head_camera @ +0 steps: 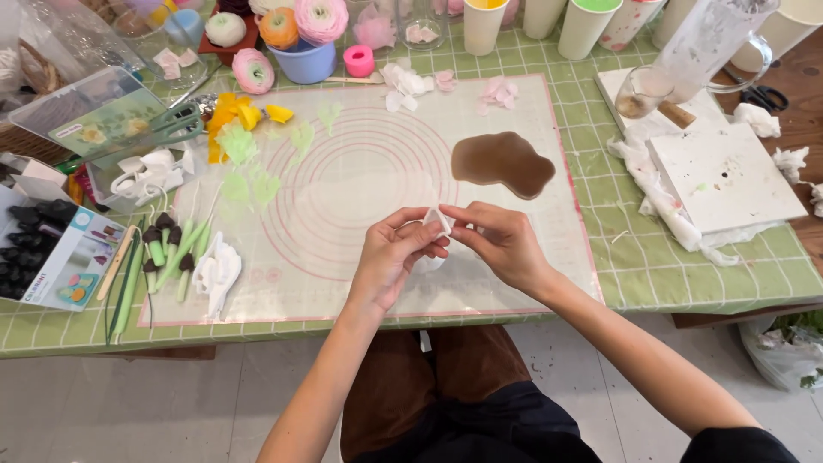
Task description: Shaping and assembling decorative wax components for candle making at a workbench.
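White scrap (437,221) mostly behind fingertips (429,236)

Just beyond the hands, a brown puddle (502,162) is sitting on the pale mat with pink rings (360,184). Farther out, paper flowers (296,24) are crowding a blue bowl (309,63). Left of the hands, green stems (163,253) are lying side by side. To the right, crumpled white tissue (660,184) is lying under a white board (724,176).
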